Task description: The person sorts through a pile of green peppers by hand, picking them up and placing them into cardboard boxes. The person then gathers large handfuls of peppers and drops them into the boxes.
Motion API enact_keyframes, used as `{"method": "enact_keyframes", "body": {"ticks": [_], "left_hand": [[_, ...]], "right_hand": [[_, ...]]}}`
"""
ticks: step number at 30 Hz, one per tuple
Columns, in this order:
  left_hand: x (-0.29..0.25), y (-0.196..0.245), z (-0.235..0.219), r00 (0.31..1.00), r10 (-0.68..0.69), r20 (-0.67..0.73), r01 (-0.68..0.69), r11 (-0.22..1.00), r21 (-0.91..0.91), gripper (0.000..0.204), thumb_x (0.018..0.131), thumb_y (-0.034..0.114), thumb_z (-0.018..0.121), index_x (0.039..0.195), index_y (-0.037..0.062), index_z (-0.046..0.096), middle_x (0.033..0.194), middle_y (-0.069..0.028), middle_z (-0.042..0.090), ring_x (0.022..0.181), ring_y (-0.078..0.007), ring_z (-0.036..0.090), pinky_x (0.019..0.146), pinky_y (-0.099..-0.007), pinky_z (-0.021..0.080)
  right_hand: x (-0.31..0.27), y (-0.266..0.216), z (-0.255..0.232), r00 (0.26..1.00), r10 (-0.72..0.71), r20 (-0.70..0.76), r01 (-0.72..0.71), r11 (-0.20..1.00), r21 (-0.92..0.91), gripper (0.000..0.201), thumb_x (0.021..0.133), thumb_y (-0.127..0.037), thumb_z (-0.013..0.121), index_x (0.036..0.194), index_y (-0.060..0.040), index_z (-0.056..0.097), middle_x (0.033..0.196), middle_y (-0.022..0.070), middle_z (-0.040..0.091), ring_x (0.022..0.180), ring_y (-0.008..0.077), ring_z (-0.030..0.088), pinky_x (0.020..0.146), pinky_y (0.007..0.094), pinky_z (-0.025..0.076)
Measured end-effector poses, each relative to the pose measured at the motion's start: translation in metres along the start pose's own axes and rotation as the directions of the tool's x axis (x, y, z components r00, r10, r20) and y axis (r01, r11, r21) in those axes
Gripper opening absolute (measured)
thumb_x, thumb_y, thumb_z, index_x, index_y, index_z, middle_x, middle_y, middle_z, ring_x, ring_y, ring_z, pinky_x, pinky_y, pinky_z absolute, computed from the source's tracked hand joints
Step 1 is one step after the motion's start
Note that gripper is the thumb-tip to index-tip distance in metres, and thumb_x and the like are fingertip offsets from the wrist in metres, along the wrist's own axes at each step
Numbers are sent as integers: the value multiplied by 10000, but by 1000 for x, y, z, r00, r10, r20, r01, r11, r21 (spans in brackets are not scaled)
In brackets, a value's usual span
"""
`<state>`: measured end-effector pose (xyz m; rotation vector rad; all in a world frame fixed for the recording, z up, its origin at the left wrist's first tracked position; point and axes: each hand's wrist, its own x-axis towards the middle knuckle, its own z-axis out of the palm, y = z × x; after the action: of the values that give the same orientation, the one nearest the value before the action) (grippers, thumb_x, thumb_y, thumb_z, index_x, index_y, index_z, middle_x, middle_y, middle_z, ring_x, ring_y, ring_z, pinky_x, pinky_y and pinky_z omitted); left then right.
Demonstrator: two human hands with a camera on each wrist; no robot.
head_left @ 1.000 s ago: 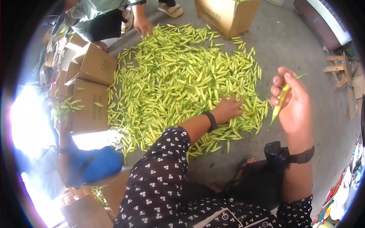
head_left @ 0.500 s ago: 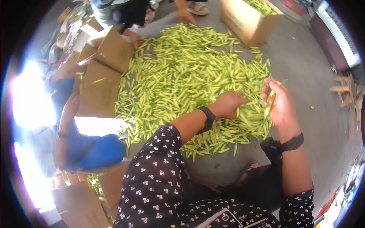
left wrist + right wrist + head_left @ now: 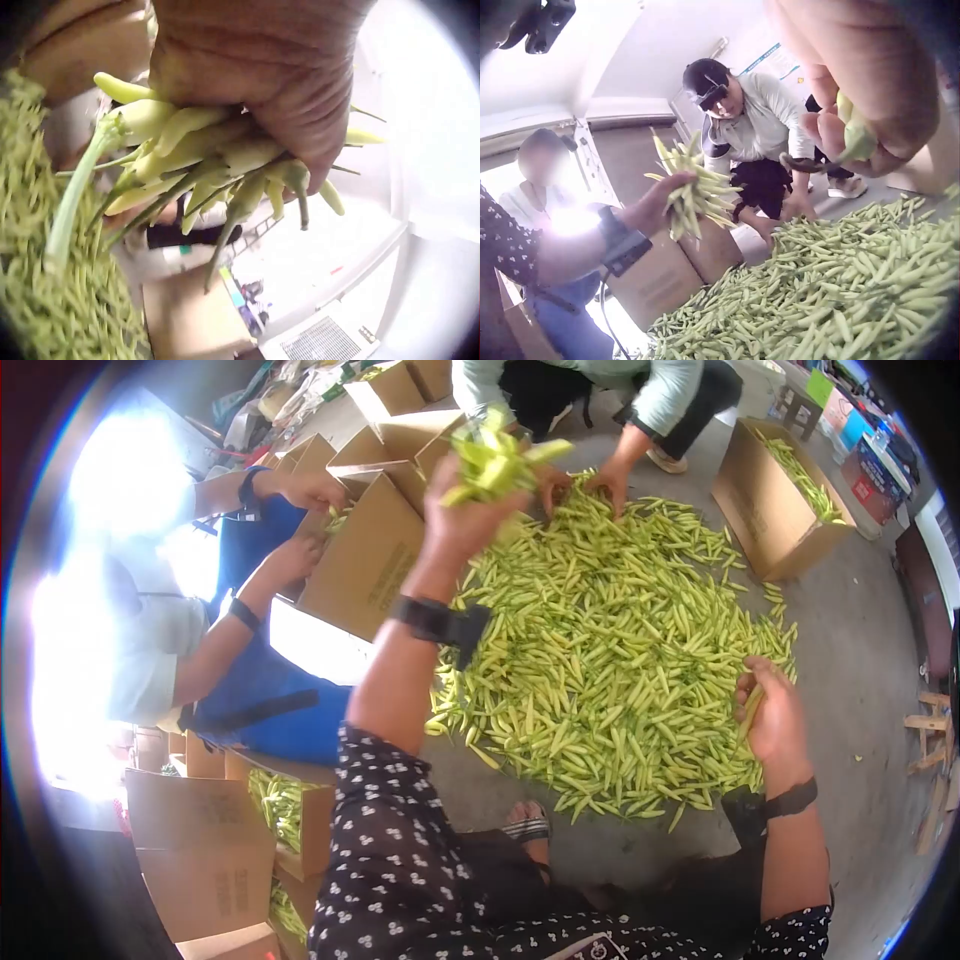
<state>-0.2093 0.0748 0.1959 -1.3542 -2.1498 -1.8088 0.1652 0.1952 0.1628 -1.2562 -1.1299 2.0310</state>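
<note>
My left hand grips a bunch of pale green chili peppers, raised above the far left part of the pile. In the left wrist view, the bunch's green stems stick out from under the palm. My right hand is at the pile's right edge, its curled fingers pinching a single chili pepper, whose stem shows in the right wrist view. Between the two hands a wide pile of the same peppers covers the floor.
Beside my left forearm stands an open cardboard box, where a person in blue reaches in with both hands. Across the pile another person's hands touch the peppers. A box of peppers stands at the far right, with more boxes at lower left.
My left hand has risen from the pile with a bunch of peppers and moved up and left. The right hand keeps its pepper. The head view has shifted left.
</note>
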Motion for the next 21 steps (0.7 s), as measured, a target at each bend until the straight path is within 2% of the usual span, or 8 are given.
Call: {"method": "enact_keyframes", "body": {"ticks": [1, 3, 5, 9, 11, 15, 19, 21], "left_hand": [[14, -4, -29, 979, 181, -94, -163, 972, 172, 458, 672, 91, 791, 1074, 46, 577, 1002, -50, 623, 844, -127, 604, 730, -285, 523], [34, 6, -82, 993, -94, -77, 103, 987, 124, 462, 656, 147, 807, 1050, 34, 593, 1015, -74, 599, 881, -153, 590, 753, -296, 506], [64, -59, -143, 939, 314, -142, -205, 841, 501, 541, 640, 274, 803, 1084, 55, 585, 1070, -111, 579, 937, -226, 591, 790, -325, 496], [58, -74, -202, 923, 363, -128, -128, 603, 787, 639, 614, 399, 780, 1134, 89, 576, 1136, -132, 563, 993, -303, 574, 846, -379, 473], [51, -107, -227, 953, 301, 32, -126, 298, 946, 631, 632, 411, 754, 1170, 137, 568, 1193, -120, 548, 1041, -333, 552, 893, -419, 447], [37, -191, -252, 984, -143, -104, 132, 204, 970, 566, 717, 448, 659, 1205, 179, 559, 1121, -154, 596, 1059, -337, 551, 909, -435, 442], [52, -195, -261, 859, -499, -116, 284, 275, 919, 603, 749, 489, 614, 1220, 118, 546, 1108, -191, 609, 1002, -331, 595, 850, -408, 478], [39, -216, -279, 941, -316, -116, 192, 218, 957, 619, 747, 492, 621, 1218, 97, 544, 1077, -186, 624, 988, -322, 604, 842, -399, 479]], "right_hand": [[0, 2, 6, 1000, 8, 0, -8, 1000, -19, 147, 908, -178, 483, 986, -68, 540, 749, 20, 531, 643, 121, 497, 508, 261, 378], [1, 6, 14, 1000, 18, 0, -18, 999, -42, 151, 910, -182, 478, 988, -68, 540, 749, 19, 531, 643, 121, 498, 511, 262, 379], [6, 11, 19, 999, 42, -16, -43, 996, -80, 152, 914, -182, 472, 992, -71, 540, 749, 19, 532, 644, 121, 499, 515, 266, 380], [8, 15, 33, 997, 55, -48, -61, 990, -126, 159, 921, -183, 465, 1005, -70, 541, 753, 22, 535, 639, 122, 501, 517, 265, 382], [6, 18, 38, 995, 64, -75, -74, 989, -131, 163, 921, -181, 466, 1011, -67, 541, 751, 25, 534, 638, 122, 500, 518, 265, 382], [11, 27, 35, 993, 100, -65, -108, 985, -135, 174, 918, -173, 472, 1027, -58, 544, 751, 35, 535, 644, 123, 500, 521, 266, 378], [17, 36, 34, 987, 136, -83, -149, 971, -186, 165, 908, -165, 495, 1018, -57, 554, 765, 37, 545, 661, 113, 502, 519, 251, 382], [17, 35, 35, 985, 153, -86, -166, 970, -176, 159, 906, -160, 500, 1016, -61, 558, 771, 33, 548, 669, 108, 503, 525, 245, 384]]}}
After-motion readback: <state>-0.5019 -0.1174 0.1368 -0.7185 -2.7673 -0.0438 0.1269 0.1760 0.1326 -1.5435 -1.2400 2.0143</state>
